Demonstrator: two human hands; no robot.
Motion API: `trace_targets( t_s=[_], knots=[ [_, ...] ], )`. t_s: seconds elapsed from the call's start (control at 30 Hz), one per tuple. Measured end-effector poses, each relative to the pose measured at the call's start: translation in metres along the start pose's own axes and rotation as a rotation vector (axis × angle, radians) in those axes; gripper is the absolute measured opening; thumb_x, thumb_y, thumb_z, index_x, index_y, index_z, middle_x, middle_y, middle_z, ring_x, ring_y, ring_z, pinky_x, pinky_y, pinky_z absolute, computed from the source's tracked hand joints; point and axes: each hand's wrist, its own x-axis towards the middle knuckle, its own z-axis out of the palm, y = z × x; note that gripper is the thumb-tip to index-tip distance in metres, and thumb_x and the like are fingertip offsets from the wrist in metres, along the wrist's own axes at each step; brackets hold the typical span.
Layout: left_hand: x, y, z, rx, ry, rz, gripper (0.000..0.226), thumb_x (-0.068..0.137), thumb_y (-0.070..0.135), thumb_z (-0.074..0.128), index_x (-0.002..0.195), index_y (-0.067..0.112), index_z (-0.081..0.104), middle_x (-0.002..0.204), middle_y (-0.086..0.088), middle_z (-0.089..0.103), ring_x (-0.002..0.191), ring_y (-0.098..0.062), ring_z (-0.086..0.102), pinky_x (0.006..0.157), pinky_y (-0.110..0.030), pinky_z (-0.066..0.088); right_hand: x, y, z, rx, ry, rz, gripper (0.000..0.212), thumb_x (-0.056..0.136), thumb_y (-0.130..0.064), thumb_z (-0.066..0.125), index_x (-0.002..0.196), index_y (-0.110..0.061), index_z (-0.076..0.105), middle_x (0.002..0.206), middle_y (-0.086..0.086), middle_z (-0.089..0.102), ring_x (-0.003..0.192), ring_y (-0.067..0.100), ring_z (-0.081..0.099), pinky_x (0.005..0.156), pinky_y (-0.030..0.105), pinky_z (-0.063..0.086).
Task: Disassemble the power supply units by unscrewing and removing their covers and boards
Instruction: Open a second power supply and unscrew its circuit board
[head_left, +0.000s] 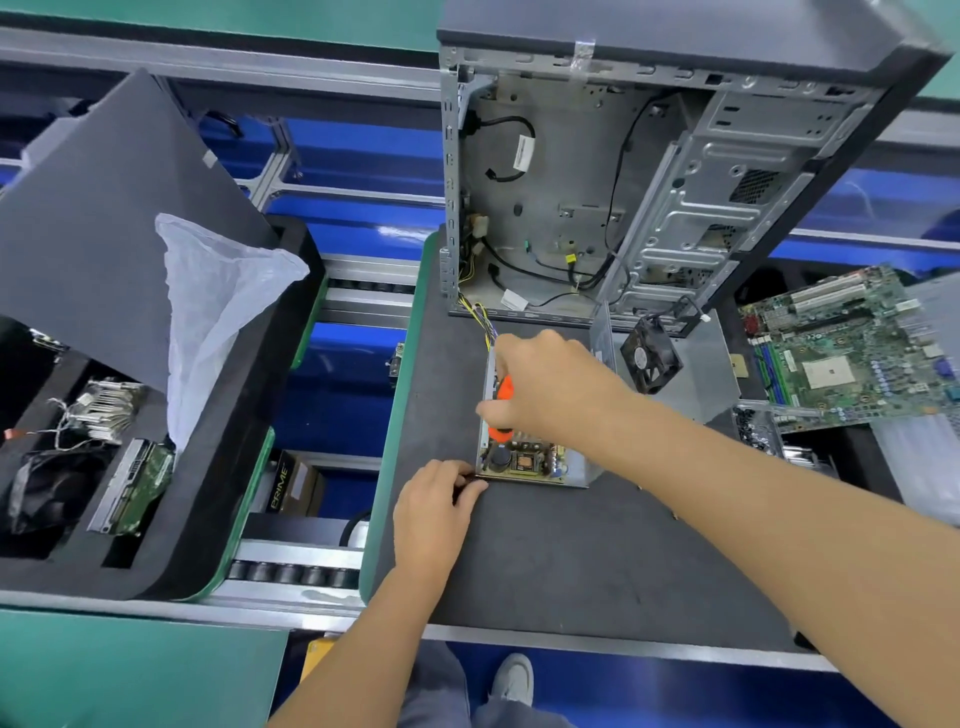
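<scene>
Already the power supply unit (530, 457) lies coverless on the worktop (571, 561), its board exposed but still seated. Right hand (545, 384) grasps an orange screwdriver (503, 395) over it; left hand (434, 506) pinches its near corner. Board removal remains.

An opened power supply unit (530, 457) is laid flat on the dark worktop (571, 545), just in front of the upright computer case. Its cover is off, so that the board (524, 460) with a black capacitor and a yellow-wound transformer is exposed inside the silver metal housing. A bundle of yellow and black wires (478, 314) is led from its far end into the case.
</scene>
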Motion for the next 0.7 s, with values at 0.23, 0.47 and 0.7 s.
trace_targets(
  t_s=[0.23,0.47,0.7],
  knots=[
    [-0.004,-0.013,0.003,0.196,0.080,0.116,0.052,0.085,0.050,0.073,0.126,0.019,0.064,0.138,-0.003,0.056,0.129,-0.026,0.049,0.107,-0.047,0.038,-0.011,-0.003,0.015,-0.283,0.239,-0.055,0.056,0.095,-0.066,0.031,0.097,-0.015,0.054,0.070,0.002,0.043,0.078,0.033,0.064,0.054,0.033,0.026],
    [0.000,-0.010,0.004,0.244,0.002,0.107,0.058,0.091,0.057,0.061,0.136,0.020,0.059,0.149,-0.005,0.050,0.139,-0.025,0.043,0.118,-0.046,0.028,-0.006,-0.002,0.003,-0.107,0.058,-0.200,0.036,0.093,-0.039,0.056,0.098,-0.021,0.026,0.073,0.000,0.037,0.074,0.033,0.048,0.056,0.035,0.035],
    [0.001,-0.010,0.003,0.218,0.000,0.088,0.056,0.092,0.058,0.059,0.135,0.022,0.059,0.148,-0.002,0.050,0.138,-0.026,0.044,0.117,-0.048,0.033,-0.015,0.007,-0.003,0.068,-0.203,-0.168,0.033,0.088,-0.038,0.063,0.105,-0.030,0.035,0.100,-0.002,0.037,0.094,0.025,0.037,0.077,0.043,0.043]
  ],
)
